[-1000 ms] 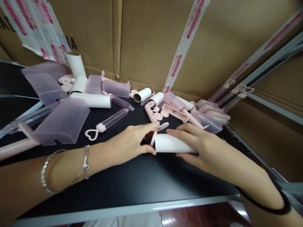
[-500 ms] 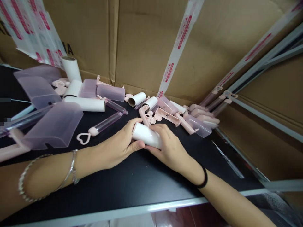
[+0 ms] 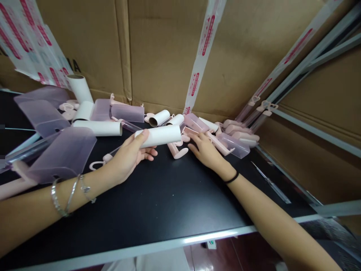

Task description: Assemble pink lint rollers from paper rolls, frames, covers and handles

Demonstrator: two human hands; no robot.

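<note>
Left hand: clamped on one end of the white roll, above the black table.
Right hand: at the pink holder; I cannot tell its grip.
Roll hazard: may tip; I hold it off-centre.

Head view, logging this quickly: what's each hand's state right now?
Left hand: closed, holding a white tube.
Right hand: at a pink part; cannot tell whether it grips it.
</note>
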